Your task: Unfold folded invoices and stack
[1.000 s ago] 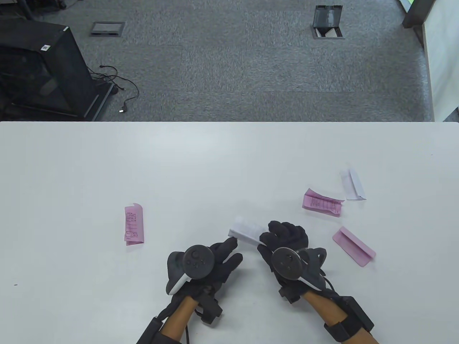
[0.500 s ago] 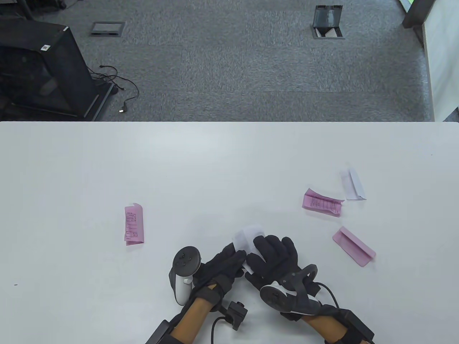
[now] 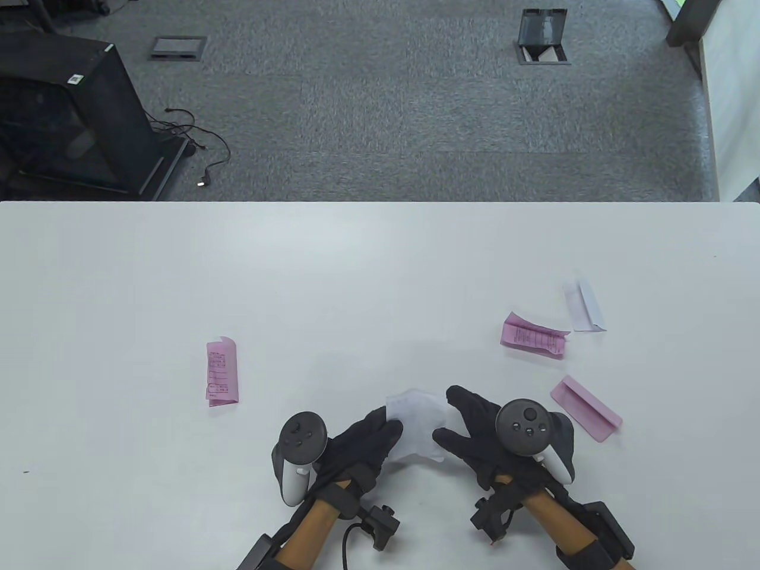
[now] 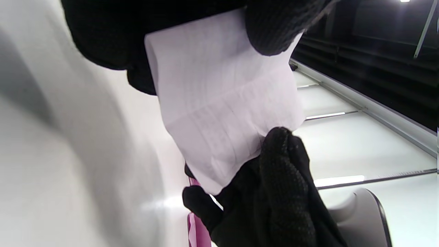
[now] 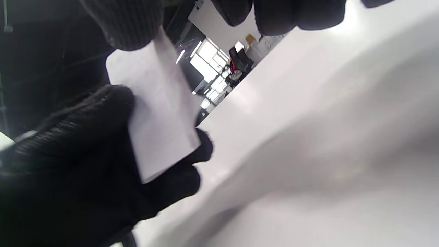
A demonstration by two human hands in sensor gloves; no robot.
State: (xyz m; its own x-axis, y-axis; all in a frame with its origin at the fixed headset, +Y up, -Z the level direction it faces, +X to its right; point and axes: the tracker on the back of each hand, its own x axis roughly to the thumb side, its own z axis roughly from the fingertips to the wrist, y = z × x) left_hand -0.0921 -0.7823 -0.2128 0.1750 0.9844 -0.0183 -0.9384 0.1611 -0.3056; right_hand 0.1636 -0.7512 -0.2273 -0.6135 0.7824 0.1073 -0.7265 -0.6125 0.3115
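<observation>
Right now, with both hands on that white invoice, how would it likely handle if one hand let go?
The white invoice looks thin and creased, so it would probably droop from the remaining pinch. It bows between the left hand and right hand, suggesting floppiness. Likely very light, and the creases may spring it partly closed.

**Even light above, blur at the wrists**

The table view is bright and sharp, with even light from above. The white table shows a weak glare in its middle, and the shadows under the hands are soft and pale. In both wrist views the table is strongly blurred into grey streaks. In the left wrist view the paper is quite clear, and bright ceiling lights show behind it. In the right wrist view the fingers are dark with little detail, and a far window is overexposed.
</observation>
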